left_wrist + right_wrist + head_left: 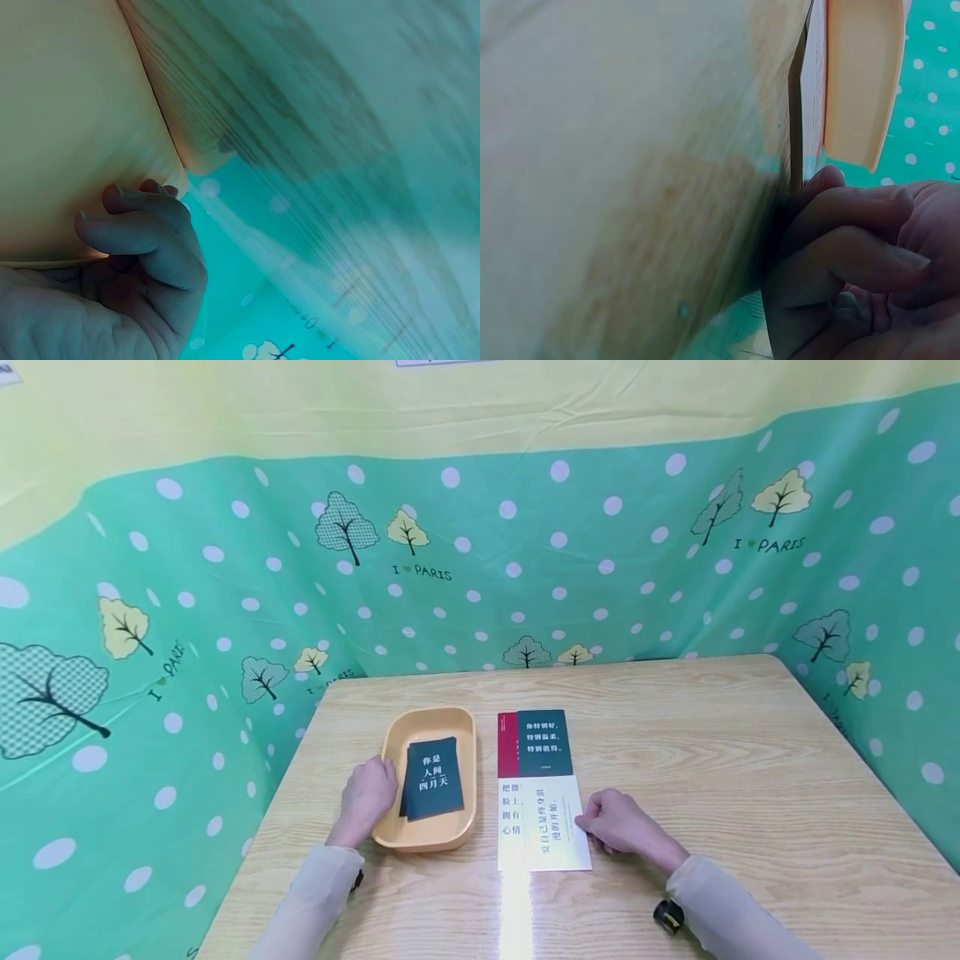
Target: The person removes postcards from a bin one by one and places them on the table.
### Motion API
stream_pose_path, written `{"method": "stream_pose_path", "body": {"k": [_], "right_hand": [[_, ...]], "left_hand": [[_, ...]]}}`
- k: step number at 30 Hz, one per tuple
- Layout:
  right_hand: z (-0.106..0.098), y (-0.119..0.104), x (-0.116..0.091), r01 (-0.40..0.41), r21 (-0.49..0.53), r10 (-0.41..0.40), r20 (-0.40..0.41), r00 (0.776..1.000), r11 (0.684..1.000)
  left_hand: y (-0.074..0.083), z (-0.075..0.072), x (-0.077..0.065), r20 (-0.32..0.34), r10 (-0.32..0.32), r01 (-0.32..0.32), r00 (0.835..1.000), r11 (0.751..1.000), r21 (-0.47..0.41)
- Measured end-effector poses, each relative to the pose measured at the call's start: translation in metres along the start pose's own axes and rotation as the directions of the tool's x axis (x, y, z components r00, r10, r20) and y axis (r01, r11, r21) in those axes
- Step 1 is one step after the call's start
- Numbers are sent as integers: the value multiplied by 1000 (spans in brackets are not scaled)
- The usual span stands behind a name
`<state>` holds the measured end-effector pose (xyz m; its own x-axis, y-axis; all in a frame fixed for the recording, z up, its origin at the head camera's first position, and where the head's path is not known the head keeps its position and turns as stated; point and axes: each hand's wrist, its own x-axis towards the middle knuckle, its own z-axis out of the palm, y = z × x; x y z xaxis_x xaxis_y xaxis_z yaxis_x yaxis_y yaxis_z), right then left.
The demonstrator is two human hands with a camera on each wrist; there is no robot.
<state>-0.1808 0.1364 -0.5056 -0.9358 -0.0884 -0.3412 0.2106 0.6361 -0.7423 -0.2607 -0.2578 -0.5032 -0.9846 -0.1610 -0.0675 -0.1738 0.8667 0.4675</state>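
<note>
My left hand [370, 795] grips the left side of a peach plastic tray [427, 843]. Several dark green cards with white lettering [437, 797] lie stacked inside it. In the left wrist view, curled fingers [142, 232] are against the tray's outer wall [67, 112]. My right hand [618, 821] pinches the right edge of a white card [558, 856] lying on the table. That card overlaps another white card [512, 852]. Directly behind them, a dark green card [545, 760] partly covers a red card [507, 764]. Curled fingers hide the exact contact in the right wrist view.
The wooden table [697, 735] extends to the right of the cards and in front of the tray. A green and yellow curtain [510, 552] with dots and trees hangs around its back and sides. A bright light reflection falls below the white cards.
</note>
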Motion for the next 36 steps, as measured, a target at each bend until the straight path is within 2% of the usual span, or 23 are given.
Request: {"method": "stream_pose_path", "body": {"k": [8, 30, 36], "right_hand": [[0, -1, 2, -17, 5, 17, 1, 1000, 1000], [1, 2, 1, 22, -3, -22, 0, 1000, 1000], [1, 4, 2, 38, 2, -38, -1, 999, 999]], "left_hand": [[0, 0, 1, 2, 0, 1, 1000, 1000, -3], [-1, 2, 3, 13, -13, 13, 1000, 1000, -5], [-2, 2, 3, -22, 13, -13, 1000, 1000, 24]]}}
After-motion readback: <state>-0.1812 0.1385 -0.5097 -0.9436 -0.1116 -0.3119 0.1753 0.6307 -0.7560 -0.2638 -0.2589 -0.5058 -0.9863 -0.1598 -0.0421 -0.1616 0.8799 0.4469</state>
